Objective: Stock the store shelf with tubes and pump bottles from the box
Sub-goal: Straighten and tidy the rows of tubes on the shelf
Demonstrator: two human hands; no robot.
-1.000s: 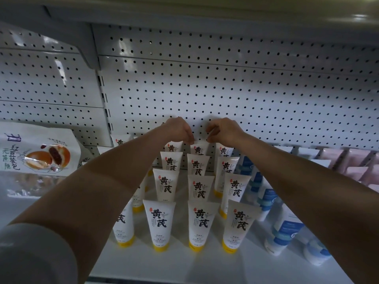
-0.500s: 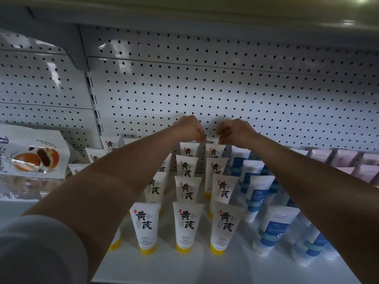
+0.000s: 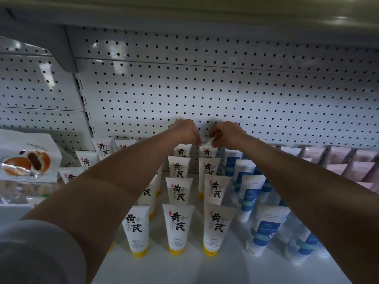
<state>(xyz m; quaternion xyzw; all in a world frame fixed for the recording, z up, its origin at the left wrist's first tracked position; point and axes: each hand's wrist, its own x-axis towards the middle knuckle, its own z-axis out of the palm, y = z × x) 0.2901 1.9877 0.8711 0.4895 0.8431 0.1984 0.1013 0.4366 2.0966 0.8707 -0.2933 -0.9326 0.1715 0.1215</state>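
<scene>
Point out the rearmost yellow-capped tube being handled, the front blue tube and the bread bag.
Rearmost tube point(image 3: 207, 152), head view: printed face below the fingers.
Blue tube point(image 3: 264, 228), head view: label.
Bread bag point(image 3: 26, 160), head view: bun picture.

White yellow-capped tubes point(image 3: 178, 226) in upright rows (rearmost perhaps pinched)

A shop: pegboard-backed shelf point(image 3: 205, 269), rows of identical tubes point(image 3: 178, 226).

Both hands now together on one tube: left hand point(image 3: 185, 131) shifted right off the middle-row rear tube, pinching with right hand point(image 3: 225, 133) the top of the back tube point(image 3: 207, 151) of the right yellow-cap row, by the pegboard at the shelf's rear edge; view panned right, bread bag nearer left
</scene>
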